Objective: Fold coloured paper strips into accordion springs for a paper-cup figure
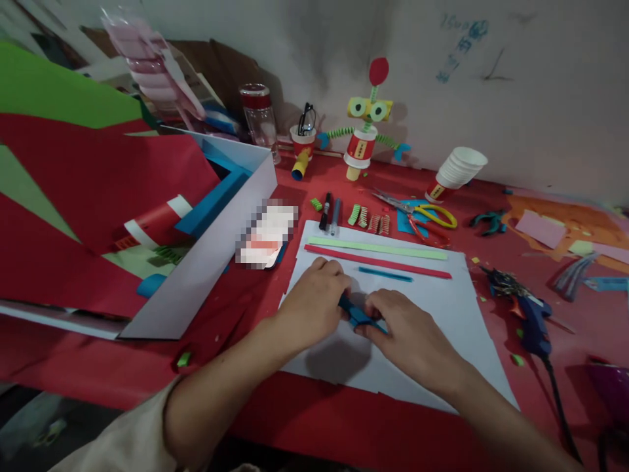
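Observation:
Both hands are over a white sheet [422, 367] on the red table. A small piece of folded blue paper [357, 313] spans the gap between them. My left hand [317, 298] has its fingers closed on the left end of this paper. At the other end, my right hand [400, 321] pinches it between thumb and fingers. Beyond the hands, a light green strip [378, 248], a red strip [378, 261] and a short blue strip [385, 274] lie across the sheet.
Scissors [422, 213], pens [325, 211] and folded paper pieces [354, 215] lie behind the sheet. A paper-cup figure [361, 147] stands near the wall. At right is a blue glue gun [534, 324]; at left, a large white box [216, 262] holds coloured paper.

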Tool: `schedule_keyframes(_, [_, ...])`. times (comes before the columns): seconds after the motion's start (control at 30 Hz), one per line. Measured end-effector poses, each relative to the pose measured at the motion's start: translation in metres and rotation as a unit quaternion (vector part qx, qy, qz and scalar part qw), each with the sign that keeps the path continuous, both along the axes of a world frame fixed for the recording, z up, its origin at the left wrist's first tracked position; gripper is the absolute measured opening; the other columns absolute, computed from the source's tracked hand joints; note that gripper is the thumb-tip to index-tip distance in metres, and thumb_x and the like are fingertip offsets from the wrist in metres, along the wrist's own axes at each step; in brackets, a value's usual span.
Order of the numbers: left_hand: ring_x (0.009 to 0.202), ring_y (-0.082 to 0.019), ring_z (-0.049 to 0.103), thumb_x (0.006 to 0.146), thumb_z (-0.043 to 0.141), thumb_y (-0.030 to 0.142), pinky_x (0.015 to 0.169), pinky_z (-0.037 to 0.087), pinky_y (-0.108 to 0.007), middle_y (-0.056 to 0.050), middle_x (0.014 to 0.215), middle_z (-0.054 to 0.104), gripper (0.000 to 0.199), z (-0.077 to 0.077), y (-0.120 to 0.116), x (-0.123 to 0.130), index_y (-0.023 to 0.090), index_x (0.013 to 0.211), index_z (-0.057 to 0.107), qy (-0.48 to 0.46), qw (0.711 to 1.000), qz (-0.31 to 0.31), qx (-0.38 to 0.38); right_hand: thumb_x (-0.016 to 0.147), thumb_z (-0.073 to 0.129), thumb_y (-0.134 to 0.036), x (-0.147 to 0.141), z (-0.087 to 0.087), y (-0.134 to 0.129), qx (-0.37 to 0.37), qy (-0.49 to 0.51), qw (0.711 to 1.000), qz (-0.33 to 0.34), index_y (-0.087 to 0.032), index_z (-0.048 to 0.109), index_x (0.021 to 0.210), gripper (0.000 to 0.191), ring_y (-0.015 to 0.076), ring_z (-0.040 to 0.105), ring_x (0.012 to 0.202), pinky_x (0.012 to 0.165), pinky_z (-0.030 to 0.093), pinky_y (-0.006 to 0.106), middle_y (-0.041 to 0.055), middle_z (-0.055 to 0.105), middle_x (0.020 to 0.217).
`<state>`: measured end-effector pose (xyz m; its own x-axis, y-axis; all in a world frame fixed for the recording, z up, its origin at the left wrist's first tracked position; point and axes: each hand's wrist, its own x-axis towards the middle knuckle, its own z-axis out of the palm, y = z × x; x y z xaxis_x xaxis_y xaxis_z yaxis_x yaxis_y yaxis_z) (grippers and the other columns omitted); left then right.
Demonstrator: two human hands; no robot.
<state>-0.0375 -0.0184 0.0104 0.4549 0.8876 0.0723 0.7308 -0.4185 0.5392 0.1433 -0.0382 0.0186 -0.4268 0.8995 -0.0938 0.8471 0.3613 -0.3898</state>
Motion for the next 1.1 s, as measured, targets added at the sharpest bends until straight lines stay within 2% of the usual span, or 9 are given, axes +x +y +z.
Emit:
schedule_keyframes(0.13, [0.076,-0.017,0.055,0.07,0.057,0.009,0.072,0.045,-0.032,0.0,0.073,0.06,0.011,0.0,0.005,-0.004,0.02,0.072,0.06,-0.184,0.972,0.046,-0.14,0.077,0.06,-0.022,-0.003,0.003,0.005,-0.1,0.066,0.992,-0.043,-0.022,0.052,0.069,0.012,0.0135,0.05,0.057,0.051,0.034,0.024,-0.0031,0.055,0.064])
schedule_keyframes(0.23, [0.082,-0.016,0.057,0.067,0.067,0.017,0.072,0.047,-0.03,-0.003,0.091,0.063,0.032,0.001,0.006,-0.001,0.02,0.098,0.058,-0.411,0.87,0.126,-0.242,0.081,0.057,-0.029,-0.01,-0.001,0.007,-0.149,0.241,0.952,-0.116,-0.021,0.05,0.071,0.014,0.0123,0.049,0.057,0.05,0.037,0.023,-0.0034,0.053,0.063])
schedule_keyframes(0.3, [0.084,-0.016,0.058,0.068,0.068,0.02,0.073,0.047,-0.03,-0.005,0.092,0.063,0.032,0.0,0.005,0.004,0.018,0.098,0.058,-0.491,0.806,0.112,-0.312,0.082,0.057,-0.034,-0.016,-0.006,0.006,-0.152,0.339,0.913,-0.17,-0.021,0.049,0.076,0.017,0.0126,0.053,0.062,0.053,0.042,0.023,-0.0018,0.056,0.071])
schedule_keyframes(0.4, [0.071,-0.013,0.054,0.074,0.063,0.027,0.067,0.045,-0.027,-0.002,0.073,0.058,0.012,-0.003,0.004,0.009,0.015,0.074,0.059,-0.511,0.777,0.106,-0.351,0.082,0.058,-0.038,-0.021,-0.01,0.002,-0.183,0.387,0.885,-0.18,-0.02,0.05,0.078,0.021,0.013,0.056,0.065,0.057,0.047,0.025,-0.0007,0.058,0.074])
schedule_keyframes(0.53, [0.057,-0.01,0.044,0.079,0.054,0.03,0.055,0.037,-0.024,0.004,0.062,0.047,0.016,0.0,0.007,0.004,0.017,0.07,0.054,-0.482,0.801,0.146,-0.324,0.086,0.054,-0.037,-0.013,-0.01,0.0,-0.186,0.346,0.911,-0.124,-0.02,0.056,0.081,0.019,0.0134,0.059,0.062,0.058,0.051,0.027,0.0003,0.06,0.071])
schedule_keyframes(0.7, [0.058,-0.011,0.044,0.083,0.047,0.031,0.054,0.035,-0.023,0.003,0.062,0.05,0.022,0.006,0.011,-0.009,0.019,0.071,0.06,-0.349,0.876,0.093,-0.321,0.084,0.057,-0.019,0.012,-0.011,0.004,0.135,0.225,0.964,-0.042,-0.029,0.054,0.117,0.035,0.0183,0.062,0.087,0.069,0.054,0.034,0.0102,0.051,0.124])
schedule_keyframes(0.83, [0.071,-0.016,0.056,0.081,0.048,0.026,0.063,0.041,-0.025,0.0,0.074,0.063,0.02,-0.001,0.009,-0.008,0.02,0.08,0.067,-0.265,0.917,-0.001,-0.299,0.083,0.053,-0.007,0.023,-0.017,0.002,0.279,0.108,0.943,0.145,-0.032,0.062,0.111,0.038,0.0193,0.061,0.095,0.075,0.054,0.034,0.0076,0.058,0.119])
schedule_keyframes(0.97, [0.08,-0.018,0.061,0.08,0.047,0.018,0.071,0.045,-0.029,-0.002,0.086,0.069,0.023,-0.009,0.005,-0.001,0.022,0.087,0.068,-0.181,0.964,-0.018,-0.196,0.084,0.054,-0.009,0.026,-0.021,0.0,0.318,0.05,0.924,0.207,-0.023,0.065,0.105,0.027,0.02,0.062,0.09,0.077,0.053,0.036,0.0077,0.068,0.099])
schedule_keyframes(1.1, [0.083,-0.021,0.06,0.076,0.05,0.013,0.073,0.045,-0.033,-0.003,0.086,0.067,0.021,-0.012,0.003,0.002,0.022,0.085,0.067,-0.077,0.993,0.029,-0.08,0.087,0.05,-0.011,0.026,-0.024,0.002,0.267,0.017,0.946,0.185,-0.018,0.066,0.101,0.022,0.0217,0.06,0.092,0.075,0.052,0.036,0.0102,0.067,0.101])
